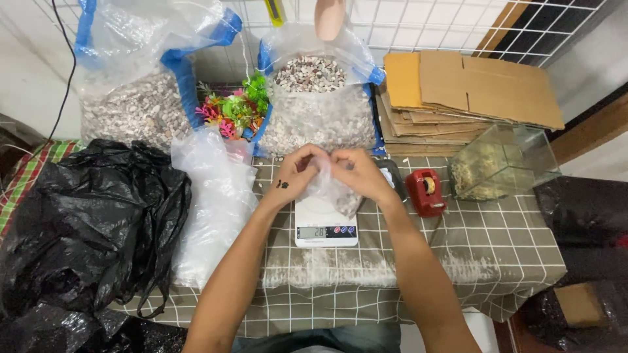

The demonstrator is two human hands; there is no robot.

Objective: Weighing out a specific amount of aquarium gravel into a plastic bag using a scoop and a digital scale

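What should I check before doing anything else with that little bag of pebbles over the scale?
1. Both hands on the bag: left hand and right hand pinch the small clear plastic bag of pebbles at its top: ok.
2. Bag closed: fingers hide the mouth: cannot tell.
3. Bag resting fully on the white digital kitchen scale: cannot tell.
4. Scale display lit: ok.
5. Red tape dispenser close by, right of the scale: ok.
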